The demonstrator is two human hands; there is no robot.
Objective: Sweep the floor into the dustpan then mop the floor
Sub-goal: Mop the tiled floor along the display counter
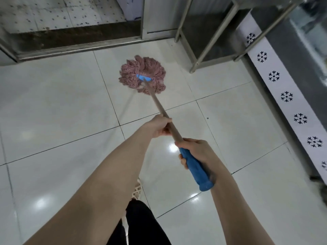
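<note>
Glossy white tiled floor [53, 103], dark grout lines, light glare. Metal threshold [79, 48] along top, steel frame legs [208, 41] upper right, snowflake-patterned strip [286, 96] down right side. Pale woven shoe [137, 190] mostly hidden behind left forearm; black trouser leg [141, 223] cut off at bottom. Pink mop head [143, 75] flat on floor near threshold, handle [159, 105] slanting back. Left hand [159, 127] wrapped round bare shaft, fingers [167, 129] curled tight; right hand [198, 152] clasping blue grip [196, 170], fingers closed round it.

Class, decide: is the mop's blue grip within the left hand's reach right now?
Probably not freely: the right hand wraps the blue grip, and the left hand itself grips the wooden shaft.
</note>
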